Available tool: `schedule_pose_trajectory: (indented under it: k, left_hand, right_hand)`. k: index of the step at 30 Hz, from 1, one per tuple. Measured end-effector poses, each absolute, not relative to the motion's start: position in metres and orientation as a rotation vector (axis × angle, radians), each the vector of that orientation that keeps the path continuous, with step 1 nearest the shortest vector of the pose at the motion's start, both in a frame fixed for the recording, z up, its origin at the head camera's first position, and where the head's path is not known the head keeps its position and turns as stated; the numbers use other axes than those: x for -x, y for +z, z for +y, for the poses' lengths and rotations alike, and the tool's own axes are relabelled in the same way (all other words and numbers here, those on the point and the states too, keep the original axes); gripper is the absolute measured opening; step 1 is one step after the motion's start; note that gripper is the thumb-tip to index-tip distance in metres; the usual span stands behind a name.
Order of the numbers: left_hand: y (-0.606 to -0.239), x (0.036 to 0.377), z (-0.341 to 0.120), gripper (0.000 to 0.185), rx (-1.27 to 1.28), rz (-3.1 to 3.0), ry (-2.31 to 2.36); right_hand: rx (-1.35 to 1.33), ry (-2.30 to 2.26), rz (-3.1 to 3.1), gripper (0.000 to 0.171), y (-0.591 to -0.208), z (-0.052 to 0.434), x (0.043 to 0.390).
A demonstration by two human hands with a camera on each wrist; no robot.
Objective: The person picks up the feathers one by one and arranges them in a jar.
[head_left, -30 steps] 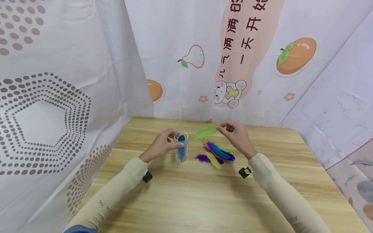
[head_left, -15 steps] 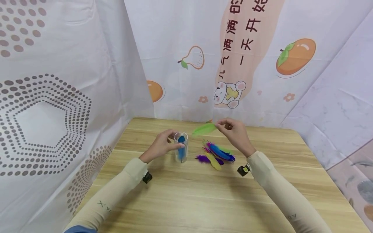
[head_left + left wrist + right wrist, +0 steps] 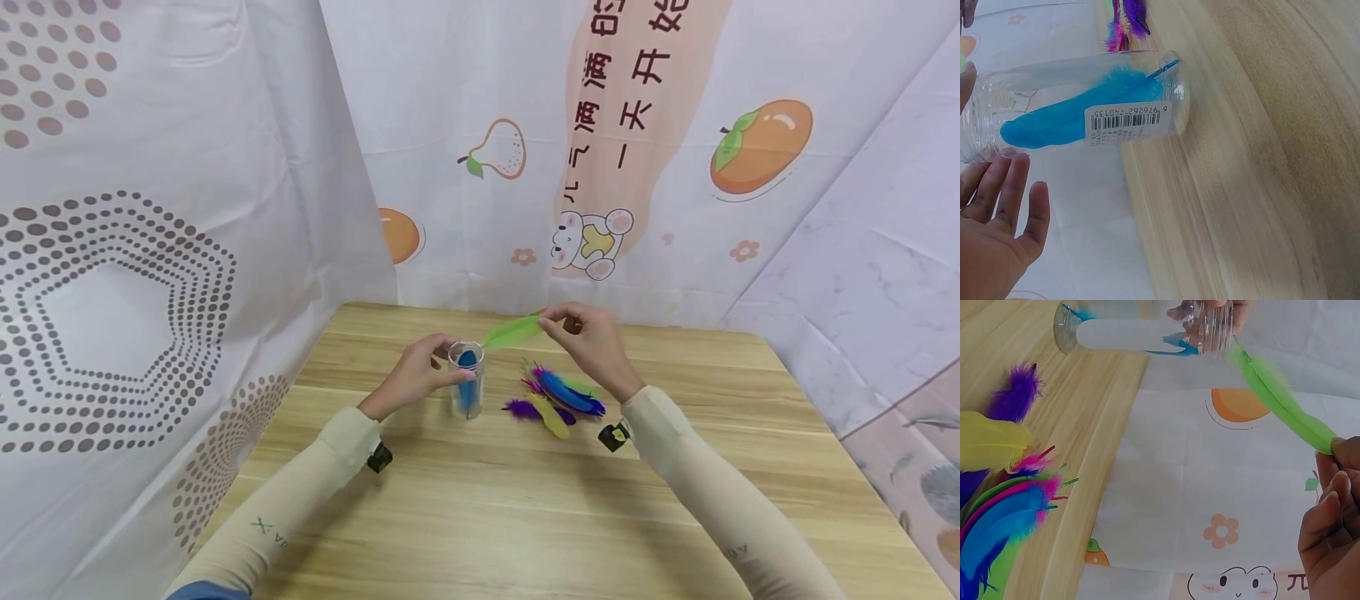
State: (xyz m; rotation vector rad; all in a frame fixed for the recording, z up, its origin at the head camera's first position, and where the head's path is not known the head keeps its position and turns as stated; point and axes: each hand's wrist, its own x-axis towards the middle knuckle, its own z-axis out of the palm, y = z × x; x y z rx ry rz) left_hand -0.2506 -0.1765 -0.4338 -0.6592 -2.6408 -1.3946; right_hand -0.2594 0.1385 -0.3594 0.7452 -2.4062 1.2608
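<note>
Pointing quill-first at jar [image 3: 1129, 334], green feather [image 3: 1279, 400] slants

We've got a wood-grain table [image 3: 480, 508], with a white cloth [image 3: 435, 83] behind it printed with orange fruits [image 3: 763, 148], a pear [image 3: 504, 148], a cartoon animal [image 3: 596, 240] and dark red characters [image 3: 596, 69]. We also log a dotted cloth [image 3: 135, 250] left, a marbled cloth [image 3: 862, 258] right.

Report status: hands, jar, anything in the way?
Left hand holds clear jar upright, blue feather inside. Right hand pinches green feather, far end at jar's rim; contact unclear. No obstruction visible between them.
</note>
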Motion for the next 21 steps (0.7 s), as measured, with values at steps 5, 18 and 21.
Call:
schedule_pose_trajectory:
  k: [5, 18, 21]
  left_hand:
    - [-0.433, 0.25, -0.176, 0.054, 0.658, -2.643, -1.406]
    - [-0.433, 0.251, -0.177, 0.053, 0.661, -2.644, -1.405]
    - [-0.433, 0.251, -0.177, 0.054, 0.66, -2.643, -1.395]
  right_hand:
    - [-0.778, 1.247, -2.39, 0.014, -0.359, 0.134, 0.261]
    - [-0.808, 1.172, -2.384, 0.009, -0.364, 0.121, 0.263]
    - [-0.822, 1.152, -2.384, 0.009, -0.363, 0.118, 0.263]
